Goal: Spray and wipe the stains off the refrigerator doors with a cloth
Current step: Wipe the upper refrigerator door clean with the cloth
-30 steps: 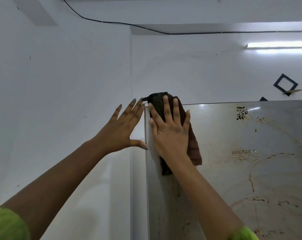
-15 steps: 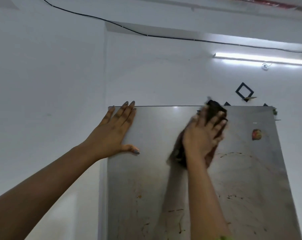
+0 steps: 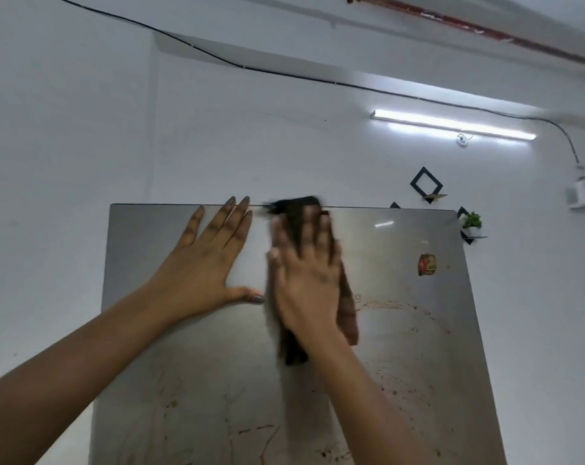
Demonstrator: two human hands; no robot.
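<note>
The steel refrigerator door [image 3: 418,364] fills the lower middle of the head view, streaked with reddish-brown stains on its right and lower parts. My right hand [image 3: 304,280] presses a dark brown cloth [image 3: 346,313] flat against the door near its top edge, fingers spread and blurred by motion. The cloth's top pokes just above the door's edge. Just to the left, my left hand [image 3: 210,260] lies flat on the door with straight fingers reaching the top edge. No spray bottle is in view.
A small red sticker [image 3: 427,264] sits on the door's upper right. White walls surround the refrigerator. On the right wall hang black diamond shelves [image 3: 426,184] and a small green plant [image 3: 472,221]. A tube light [image 3: 452,124] glows above.
My right hand has swept the cloth from the door's upper middle-right back leftward, close beside my left hand. The left hand stays flat on the door near the top.
</note>
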